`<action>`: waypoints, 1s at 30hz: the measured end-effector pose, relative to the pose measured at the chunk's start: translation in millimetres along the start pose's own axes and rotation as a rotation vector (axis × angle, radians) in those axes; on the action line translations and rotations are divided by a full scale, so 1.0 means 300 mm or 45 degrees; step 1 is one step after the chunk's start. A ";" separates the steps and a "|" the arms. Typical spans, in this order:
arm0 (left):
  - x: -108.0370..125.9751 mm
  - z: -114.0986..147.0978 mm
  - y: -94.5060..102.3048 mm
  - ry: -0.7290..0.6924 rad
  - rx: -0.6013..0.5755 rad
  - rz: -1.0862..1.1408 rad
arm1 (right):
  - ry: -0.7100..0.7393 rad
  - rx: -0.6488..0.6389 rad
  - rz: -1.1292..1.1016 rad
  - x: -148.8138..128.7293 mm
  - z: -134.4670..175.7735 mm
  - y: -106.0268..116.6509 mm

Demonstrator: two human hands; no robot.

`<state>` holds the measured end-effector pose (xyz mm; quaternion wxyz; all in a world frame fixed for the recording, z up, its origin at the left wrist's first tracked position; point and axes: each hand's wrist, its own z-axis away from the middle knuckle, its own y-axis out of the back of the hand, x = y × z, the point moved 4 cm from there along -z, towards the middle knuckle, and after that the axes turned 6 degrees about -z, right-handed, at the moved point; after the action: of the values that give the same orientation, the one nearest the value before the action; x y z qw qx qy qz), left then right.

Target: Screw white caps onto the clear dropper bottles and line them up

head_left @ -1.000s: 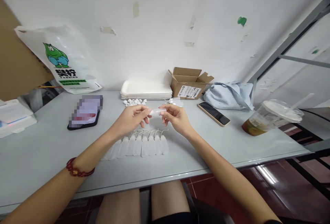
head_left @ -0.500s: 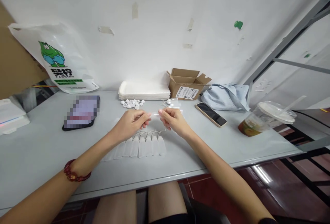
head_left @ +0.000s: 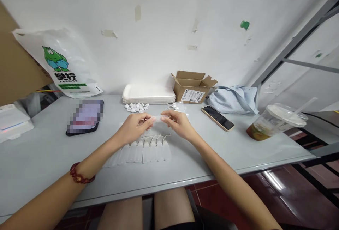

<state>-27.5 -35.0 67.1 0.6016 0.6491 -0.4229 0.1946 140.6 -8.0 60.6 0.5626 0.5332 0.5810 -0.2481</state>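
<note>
A small translucent plastic piece [head_left: 158, 118] spans the gap between my fingertips above the table. My left hand [head_left: 136, 127] pinches its left end between thumb and fingers. At the other end is my right hand [head_left: 178, 122], thumb and index finger closed on the piece. Its exact kind is hard to make out, as the fingers cover most of it. Below my hands lies a row of small translucent squeeze bottles [head_left: 153, 152], each topped by a thin curved white tube. Behind my left hand sits a heap of small white caps [head_left: 136, 107].
At the back are a stack of white trays [head_left: 148, 94], an open cardboard box [head_left: 192, 89] and more small bottles [head_left: 180, 106]. A phone [head_left: 217, 117], a light-blue cloth bag [head_left: 233, 99] and a drink cup [head_left: 272, 120] stand right; another phone [head_left: 84, 117] and a plastic bag [head_left: 71, 67] left.
The right fingers have shifted slightly and spread a little around the piece, and a whiter part of it now shows between my hands. The view has tilted slightly.
</note>
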 end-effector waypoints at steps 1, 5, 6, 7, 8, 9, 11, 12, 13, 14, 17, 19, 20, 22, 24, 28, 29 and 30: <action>-0.005 -0.003 -0.001 0.020 -0.013 0.037 | 0.057 -0.014 0.044 -0.001 -0.004 0.005; -0.035 -0.020 0.023 0.114 0.087 0.101 | 0.164 0.069 0.174 0.023 -0.040 0.071; -0.048 -0.026 0.037 0.147 0.137 0.108 | 0.175 0.167 0.238 0.036 -0.054 0.104; -0.063 -0.032 0.052 0.175 0.187 0.111 | 0.189 0.284 0.322 0.051 -0.067 0.141; -0.079 -0.039 0.069 0.198 0.233 0.106 | 0.197 0.380 0.414 0.068 -0.081 0.177; -0.097 -0.046 0.087 0.210 0.274 0.091 | 0.184 0.471 0.490 0.089 -0.093 0.212; -0.135 -0.058 0.124 0.248 0.343 0.006 | 0.116 0.579 0.574 0.137 -0.116 0.271; -0.154 -0.063 0.140 0.265 0.357 -0.050 | 0.078 0.605 0.592 0.160 -0.125 0.293; -0.170 -0.067 0.154 0.281 0.363 -0.115 | 0.054 0.609 0.601 0.181 -0.133 0.308; -0.184 -0.069 0.165 0.289 0.366 -0.184 | 0.044 0.608 0.599 0.197 -0.139 0.319; -0.213 -0.073 0.187 0.295 0.395 -0.383 | 0.028 0.594 0.576 0.225 -0.151 0.329; -0.226 -0.073 0.192 0.301 0.419 -0.448 | 0.023 0.569 0.562 0.230 -0.161 0.325; -0.231 -0.074 0.192 0.307 0.424 -0.458 | 0.023 0.547 0.558 0.230 -0.168 0.321; -0.238 -0.076 0.192 0.312 0.430 -0.467 | 0.025 0.495 0.568 0.231 -0.184 0.315; -0.238 -0.076 0.193 0.299 0.439 -0.479 | 0.038 0.460 0.604 0.230 -0.197 0.312; -0.230 -0.072 0.200 0.270 0.457 -0.507 | 0.167 0.513 0.748 0.187 -0.191 0.319; -0.227 -0.071 0.201 0.258 0.454 -0.516 | 0.212 0.531 0.784 0.163 -0.180 0.318; -0.224 -0.072 0.200 0.241 0.448 -0.524 | 0.246 0.535 0.807 0.135 -0.167 0.312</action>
<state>-107.2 11.4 57.3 0.5431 0.7948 -0.1841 0.1986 213.3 79.1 64.7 0.4326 0.8107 0.3744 -0.1241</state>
